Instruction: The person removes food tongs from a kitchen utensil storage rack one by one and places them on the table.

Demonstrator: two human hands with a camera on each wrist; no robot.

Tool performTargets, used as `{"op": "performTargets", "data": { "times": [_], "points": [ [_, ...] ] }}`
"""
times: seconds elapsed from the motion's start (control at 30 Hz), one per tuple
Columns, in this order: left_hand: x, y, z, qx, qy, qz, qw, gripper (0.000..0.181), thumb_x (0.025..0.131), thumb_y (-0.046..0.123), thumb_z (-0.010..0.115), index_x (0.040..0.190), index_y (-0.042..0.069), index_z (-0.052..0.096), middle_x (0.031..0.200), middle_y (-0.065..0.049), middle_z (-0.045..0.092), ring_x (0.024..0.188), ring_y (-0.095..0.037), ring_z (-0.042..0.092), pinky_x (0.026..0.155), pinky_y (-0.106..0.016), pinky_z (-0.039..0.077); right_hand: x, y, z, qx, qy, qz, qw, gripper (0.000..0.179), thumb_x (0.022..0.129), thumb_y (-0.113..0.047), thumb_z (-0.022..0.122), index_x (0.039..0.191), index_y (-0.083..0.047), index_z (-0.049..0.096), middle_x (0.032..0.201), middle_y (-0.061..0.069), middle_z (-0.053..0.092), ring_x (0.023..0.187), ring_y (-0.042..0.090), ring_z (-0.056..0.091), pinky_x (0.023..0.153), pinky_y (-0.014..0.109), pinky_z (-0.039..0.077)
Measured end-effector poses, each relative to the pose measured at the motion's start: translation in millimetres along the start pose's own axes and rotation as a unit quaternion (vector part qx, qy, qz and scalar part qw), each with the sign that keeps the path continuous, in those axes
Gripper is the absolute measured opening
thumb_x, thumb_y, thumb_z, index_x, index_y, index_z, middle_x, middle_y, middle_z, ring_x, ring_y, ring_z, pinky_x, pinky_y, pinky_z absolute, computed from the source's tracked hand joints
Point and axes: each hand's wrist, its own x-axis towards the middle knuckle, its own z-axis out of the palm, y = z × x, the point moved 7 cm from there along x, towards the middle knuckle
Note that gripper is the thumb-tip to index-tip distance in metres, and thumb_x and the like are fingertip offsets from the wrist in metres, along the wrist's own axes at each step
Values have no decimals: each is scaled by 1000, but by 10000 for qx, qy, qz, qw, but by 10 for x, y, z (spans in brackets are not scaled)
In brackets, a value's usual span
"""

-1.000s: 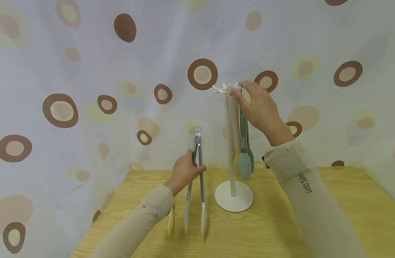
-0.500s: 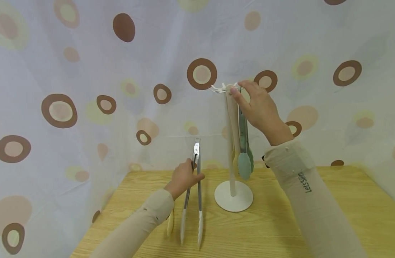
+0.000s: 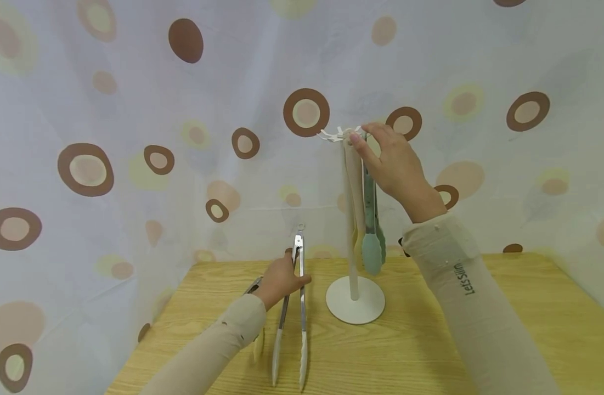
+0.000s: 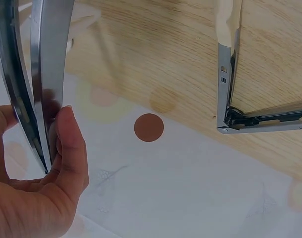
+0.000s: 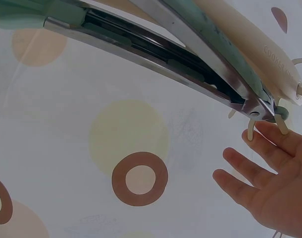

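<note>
In the head view my left hand [image 3: 279,281] grips steel tongs [image 3: 303,307] with white scalloped tips. They hang tips down over the table, arms partly spread. The left wrist view shows fingers and thumb on either side of their steel arms [image 4: 51,59]. My right hand [image 3: 396,164] holds the hooked top of a white utensil stand [image 3: 353,274]; its thumb is hidden in the right wrist view. From the stand hang green tongs [image 3: 372,252] and a beige-handled utensil [image 3: 353,175]. Another pair of tongs [image 4: 225,64], cream-tipped, lies spread on the table, mostly behind my left sleeve in the head view.
The wooden table [image 3: 420,340] reaches back to a white curtain [image 3: 242,66] with brown and yellow spots. The stand's round base [image 3: 338,307] rests on the table, just right of the tongs in my left hand. Thin white hooks [image 3: 328,136] stick out leftward at its top.
My left hand has lowered the white-tipped tongs and brought them slightly left. More of the tongs lying behind my left sleeve shows now. My right hand has stayed at the stand's top.
</note>
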Motion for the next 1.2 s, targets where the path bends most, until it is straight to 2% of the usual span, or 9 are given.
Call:
{"op": "performTargets", "data": {
  "times": [0.1,0.27,0.43,0.53,0.67,0.77,0.87,1.0,1.2],
  "points": [
    [7,-19,12,29,-17,-38,10000,87,85,37,72,143,-12,29,60,-3,52,47,-11,44,45,-25,38,8,-1,-2,-13,18,-19,10000,68,99,-56,33,146,-6,39,152,14,33,140,37,27,111,54,23],
    [21,-46,51,77,-53,-107,9999,77,84,37,73,133,-14,42,64,-5,55,52,-14,49,48,-28,42,9,-6,-3,-28,4,8,10000,67,100,-55,32,146,-7,38,152,13,33,140,36,27,112,54,23],
    [36,-95,136,185,-66,-217,9996,53,83,36,73,108,-8,56,72,-6,56,56,-15,49,49,-29,42,12,-8,1,-37,-4,12,10000,67,100,-55,33,146,-7,39,153,13,33,141,35,26,112,53,23],
    [33,-110,178,174,-97,-212,9996,42,84,34,73,93,-3,58,66,-4,53,51,-14,44,45,-28,37,16,-13,3,-29,2,4,10000,67,100,-55,33,146,-7,39,153,13,33,141,35,26,112,53,23],
    [22,-112,208,14,-86,-110,9999,38,84,30,73,91,-4,60,62,-2,50,48,-12,39,44,-26,34,17,-14,0,-25,0,24,10000,67,99,-55,33,146,-7,39,153,13,33,141,35,26,112,53,22],
    [22,-106,238,-10,-104,-68,9999,34,84,28,73,87,-3,60,63,-2,50,49,-12,40,45,-25,35,15,-11,-6,-30,-2,40,10000,67,99,-55,33,146,-7,38,153,13,33,141,35,26,112,53,23],
    [29,-98,287,52,-141,-25,9999,30,85,26,72,72,4,56,59,0,45,48,-12,38,44,-25,33,13,-7,-11,-31,9,33,10000,67,99,-55,33,146,-7,38,153,13,33,141,35,27,112,53,23],
    [33,-83,378,350,-202,55,9992,39,86,25,71,61,11,45,51,3,36,43,-10,33,41,-23,29,9,-4,-10,-16,31,6,10000,67,100,-55,34,146,-7,39,152,13,33,140,35,27,112,54,23],
    [23,-46,465,683,-227,78,9974,48,88,21,68,50,14,39,44,4,29,39,-10,29,38,-23,24,1,-2,-1,0,25,6,10000,67,99,-55,34,145,-7,39,152,14,34,140,36,28,111,54,24]
  ]
}}
